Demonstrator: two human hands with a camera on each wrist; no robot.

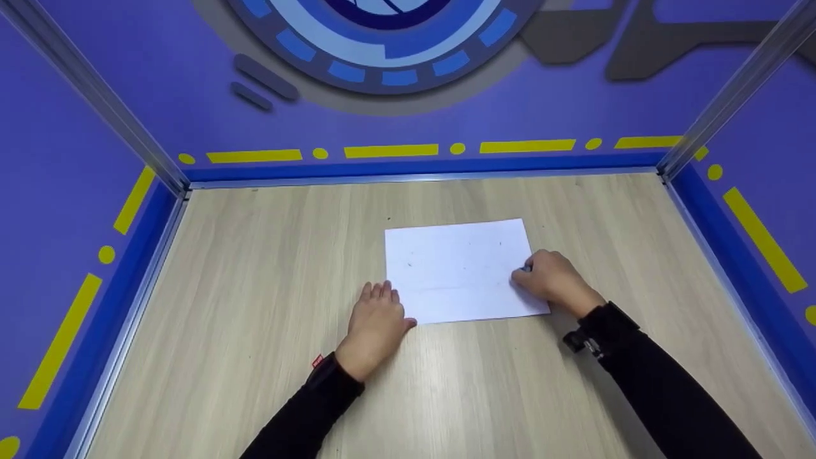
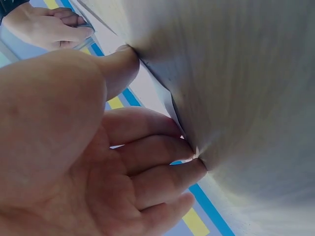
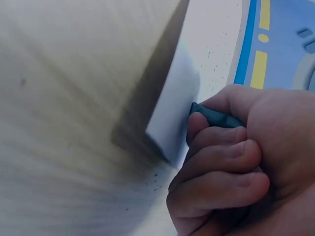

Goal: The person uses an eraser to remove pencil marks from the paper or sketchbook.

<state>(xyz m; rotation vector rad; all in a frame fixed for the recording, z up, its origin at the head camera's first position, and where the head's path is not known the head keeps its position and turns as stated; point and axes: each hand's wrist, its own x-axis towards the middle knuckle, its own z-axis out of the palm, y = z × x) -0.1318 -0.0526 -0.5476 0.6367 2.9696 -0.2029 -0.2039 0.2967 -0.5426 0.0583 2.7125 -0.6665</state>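
Observation:
A white sheet of paper [image 1: 456, 271] lies on the wooden table, with a few small dark specks on it. At its lower left corner my left hand [image 1: 374, 328] rests with fingers extended, the thumb and fingertips touching the paper's edge and the table. Over the right edge of the sheet, my right hand [image 1: 553, 278] pinches a small dark teal piece [image 3: 219, 118] between thumb and index finger, its tip close to the paper. The other fingers are curled, and most of the piece is hidden in the hand. In the right wrist view, the paper's near corner is raised off the table.
Blue-purple panels with yellow dashes [image 1: 391, 151] enclose the wooden table [image 1: 255, 287] at the back and both sides. Metal rails [image 1: 421, 178] run along their base. Tiny dark crumbs [image 3: 156, 182] lie near the paper's corner in the right wrist view.

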